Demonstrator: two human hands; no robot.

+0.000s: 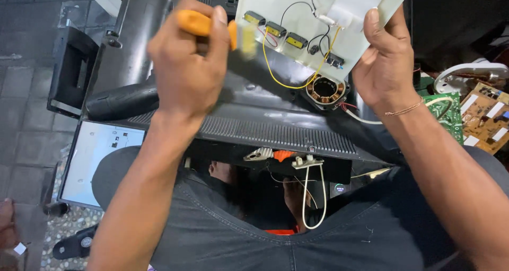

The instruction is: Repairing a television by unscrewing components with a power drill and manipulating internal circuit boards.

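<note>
My left hand is closed around the orange handle of a screwdriver, held above a dark grey plastic housing. The tool's tip is blurred near the edge of a pale plastic panel. My right hand grips the right side of that panel, thumb on its face. The panel carries three small yellow-and-black parts, black and yellow wires and a white connector block. Below the panel sits a round copper-wound motor coil.
Green and tan circuit boards lie at the right beside a white round part. A black box stands at the left. A light-coloured screen lies at lower left. Loose white wires hang by my feet under the housing.
</note>
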